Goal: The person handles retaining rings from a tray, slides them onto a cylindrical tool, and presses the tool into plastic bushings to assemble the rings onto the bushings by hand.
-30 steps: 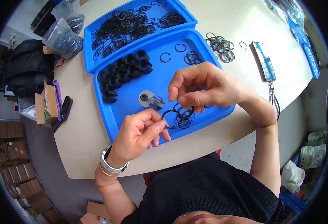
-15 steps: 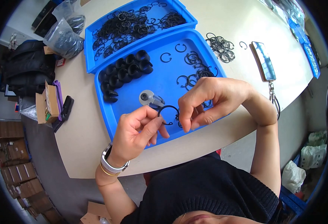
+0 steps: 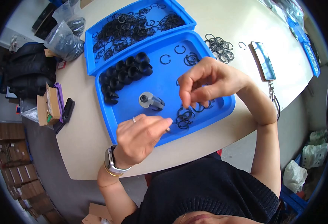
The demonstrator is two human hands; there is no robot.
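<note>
Left hand (image 3: pixel 138 136) bent, right hand (image 3: pixel 210 81) half-curled, any grip unclear, at blue tray (image 3: pixel 167 80), raised rim likely corralling loose black rings (image 3: pixel 183 121)

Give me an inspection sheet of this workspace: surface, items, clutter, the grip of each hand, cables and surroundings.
Surface: pale table, under two blue trays.
Items: black rings heaped in the upper tray; cup-shaped pieces, a grey round-topped piece and more rings in the lower tray.
Clutter: loose rings and phone with strap on the right.
Left hand: above the lower tray's near rim, grip contents unclear.
Right hand: above the lower tray, fingers curled, nothing visibly held.
Cables: nothing seen on the table.
Surroundings: cartons left, white plastic bag right.
</note>
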